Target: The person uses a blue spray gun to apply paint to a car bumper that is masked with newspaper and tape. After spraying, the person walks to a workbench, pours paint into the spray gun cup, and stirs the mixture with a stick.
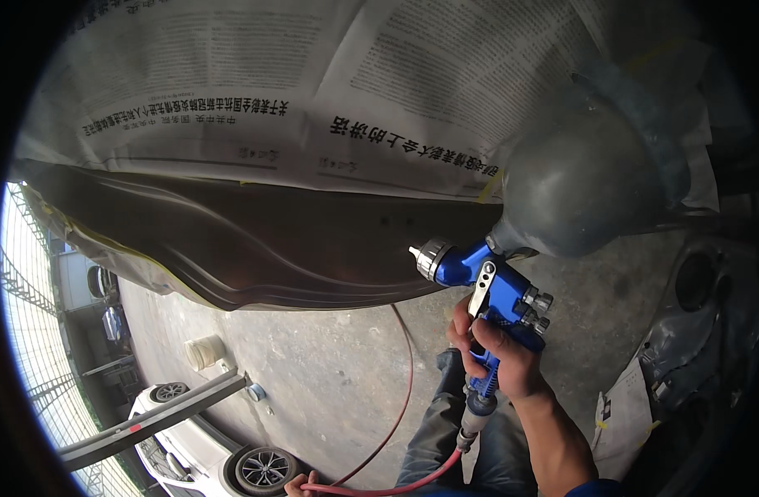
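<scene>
Gun [505, 286] beside dark panel [272, 240], clasped by curled fingers of right hand [510, 360]; hose [437, 475] apparently pinched in left hand [302, 484], partly out of view. Newspaper [313, 141] already masking above; amount left impossible to tell.

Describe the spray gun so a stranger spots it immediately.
Find the dark car panel below the newspaper. Near its right end, the right hand grips the spray gun. Its bright blue body sets it apart from the panel and red hose.
</scene>
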